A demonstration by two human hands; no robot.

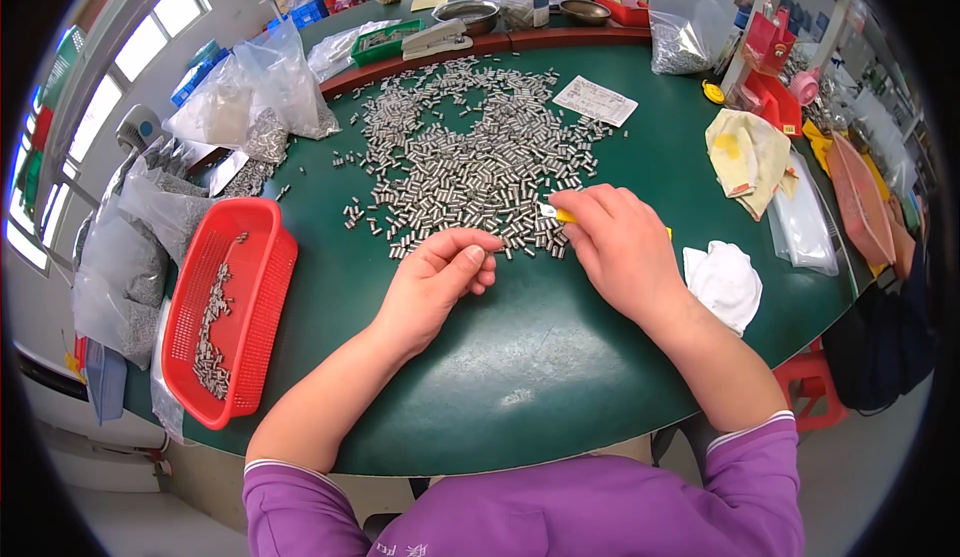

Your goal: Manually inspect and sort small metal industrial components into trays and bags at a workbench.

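Observation:
A wide heap of small silvery metal cylinders [480, 157] is spread over the green tabletop in front of me. At its near edge, my left hand [438, 282] is closed, thumb and fingers pinched together; whatever they hold, if anything, is too small to make out. My right hand [632, 252] wraps around a slim yellow tool [566, 216] with a pale tip, which points left over the heap's near right edge. Most of that tool is hidden by the palm, and its exact kind does not show. A short gap separates the two hands.
A red plastic basket [278, 257] with some small metal parts stands at left, beside clear bags of parts [135, 267]. A printed paper slip [595, 102] lies behind the heap. White cloth [722, 287] and cream cloth [748, 157] lie right. A stapler [436, 40] and metal bowl [468, 15] are at the back.

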